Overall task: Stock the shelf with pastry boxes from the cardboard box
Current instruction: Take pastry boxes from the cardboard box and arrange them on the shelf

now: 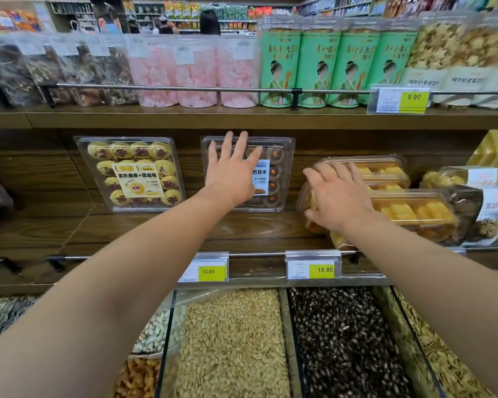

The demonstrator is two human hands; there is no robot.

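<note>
Left hand (233, 170) flat, right hand (335, 196) curled.

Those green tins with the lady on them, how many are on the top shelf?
4, upright in a row behind the rail: first green tin, second, third, fourth, its base behind the 9.90 price tag. More may stand hidden behind them.

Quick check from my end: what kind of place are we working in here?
A food shop, most likely a supermarket snack aisle. Wooden shelves hold packaged biscuits and pastry boxes, yellow price tags clip to the shelf rail, and open bins of loose seeds sit below. More stocked aisles show behind.
</note>
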